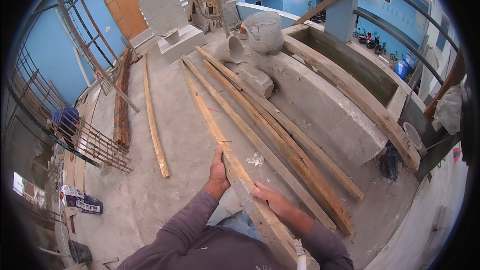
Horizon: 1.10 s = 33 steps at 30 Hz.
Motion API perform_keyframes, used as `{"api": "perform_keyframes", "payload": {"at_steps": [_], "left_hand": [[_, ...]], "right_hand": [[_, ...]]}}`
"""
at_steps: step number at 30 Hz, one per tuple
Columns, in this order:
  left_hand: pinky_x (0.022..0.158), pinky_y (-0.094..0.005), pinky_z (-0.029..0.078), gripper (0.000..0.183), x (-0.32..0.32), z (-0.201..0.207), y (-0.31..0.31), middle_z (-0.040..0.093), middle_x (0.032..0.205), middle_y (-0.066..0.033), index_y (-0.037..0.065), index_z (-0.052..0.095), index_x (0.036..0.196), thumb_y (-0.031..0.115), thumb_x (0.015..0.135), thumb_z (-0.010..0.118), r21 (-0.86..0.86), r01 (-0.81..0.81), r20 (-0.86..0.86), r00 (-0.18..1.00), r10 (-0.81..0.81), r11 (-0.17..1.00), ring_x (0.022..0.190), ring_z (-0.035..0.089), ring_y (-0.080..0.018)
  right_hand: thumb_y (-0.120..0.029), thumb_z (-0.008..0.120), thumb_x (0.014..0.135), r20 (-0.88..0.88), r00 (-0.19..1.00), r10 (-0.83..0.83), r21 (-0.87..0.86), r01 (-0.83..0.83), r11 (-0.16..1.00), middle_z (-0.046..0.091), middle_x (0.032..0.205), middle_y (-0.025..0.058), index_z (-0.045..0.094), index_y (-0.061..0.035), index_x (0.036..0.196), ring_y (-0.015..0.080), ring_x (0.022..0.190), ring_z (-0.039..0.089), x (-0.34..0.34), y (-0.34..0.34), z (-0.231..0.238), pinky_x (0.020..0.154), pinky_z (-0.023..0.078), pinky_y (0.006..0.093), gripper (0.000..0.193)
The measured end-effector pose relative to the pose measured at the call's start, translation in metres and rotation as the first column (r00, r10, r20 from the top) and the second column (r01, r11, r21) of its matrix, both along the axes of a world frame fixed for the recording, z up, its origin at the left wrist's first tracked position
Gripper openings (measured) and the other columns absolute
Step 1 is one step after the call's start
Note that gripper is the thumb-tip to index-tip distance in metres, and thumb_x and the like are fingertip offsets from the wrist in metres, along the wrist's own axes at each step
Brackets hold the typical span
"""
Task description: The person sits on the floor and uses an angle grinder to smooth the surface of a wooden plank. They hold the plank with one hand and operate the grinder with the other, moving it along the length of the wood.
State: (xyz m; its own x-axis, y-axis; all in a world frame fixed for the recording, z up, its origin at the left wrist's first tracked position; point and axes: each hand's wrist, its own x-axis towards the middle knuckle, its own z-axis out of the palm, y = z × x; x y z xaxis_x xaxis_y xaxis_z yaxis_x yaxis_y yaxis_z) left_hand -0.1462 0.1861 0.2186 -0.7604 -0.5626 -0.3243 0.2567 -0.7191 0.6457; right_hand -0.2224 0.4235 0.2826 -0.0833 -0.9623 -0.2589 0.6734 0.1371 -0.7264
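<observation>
Concrete floor (135, 190): grey and dusty, with loose timbers (260, 144) lying to the right.
Held plank (236, 172): slants from lower centre toward the back; likely stiff, fairly heavy, rough rather than slippery, hard to break.
Left hand (218, 176): thumb along the left edge, gripping.
Right hand (277, 203): fingers clasping the right edge, lower down.
Best hold: probably both edges, hands wider apart, clear of the apparent nail (226, 141).
Hidden: left fingers, beneath the wood; far-end floor contact unclear.
Lower rim: pale object (300, 256), cut off, unidentifiable.
</observation>
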Motion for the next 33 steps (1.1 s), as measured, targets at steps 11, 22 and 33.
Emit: {"api": "perform_keyframes", "payload": {"at_steps": [11,22,33], "left_hand": [[0.071,-0.0269,0.067,0.067,-0.013,0.046,-0.035,0.071,0.091,-0.0045,0.001,0.058,0.125,0.064,0.105,0.066,0.289,-0.090,-0.259,0.951,0.169,0.953,0.078,0.074,-0.0144],[0.072,-0.0343,0.063,0.064,-0.039,0.016,-0.033,0.073,0.095,-0.0035,0.009,0.066,0.110,0.070,0.109,0.049,0.240,0.010,-0.183,0.982,0.035,0.971,0.082,0.073,-0.0184],[0.096,-0.0419,0.059,0.052,-0.079,-0.068,0.043,0.064,0.116,-0.0070,0.010,0.049,0.134,0.048,0.107,0.072,0.007,0.071,0.033,0.997,-0.071,0.997,0.104,0.067,-0.0228]], "right_hand": [[-0.042,0.057,0.114,-0.033,0.989,-0.141,-0.357,0.120,0.926,0.045,0.166,0.0230,0.021,0.0075,0.172,0.0245,0.138,0.057,0.030,0.077,0.060,0.110,0.051,0.0380,0.085],[-0.033,0.086,0.093,-0.162,0.882,-0.442,-0.412,0.347,0.843,0.028,0.177,0.0293,0.039,0.0035,0.168,0.0342,0.147,0.057,0.063,0.164,0.090,0.119,0.048,0.0464,0.096],[-0.018,0.082,0.077,-0.365,0.450,-0.815,-0.306,0.769,0.561,0.070,0.141,0.0316,0.075,0.0035,0.127,0.0403,0.135,0.067,0.049,0.255,-0.051,0.119,0.048,0.0480,0.055]]}}
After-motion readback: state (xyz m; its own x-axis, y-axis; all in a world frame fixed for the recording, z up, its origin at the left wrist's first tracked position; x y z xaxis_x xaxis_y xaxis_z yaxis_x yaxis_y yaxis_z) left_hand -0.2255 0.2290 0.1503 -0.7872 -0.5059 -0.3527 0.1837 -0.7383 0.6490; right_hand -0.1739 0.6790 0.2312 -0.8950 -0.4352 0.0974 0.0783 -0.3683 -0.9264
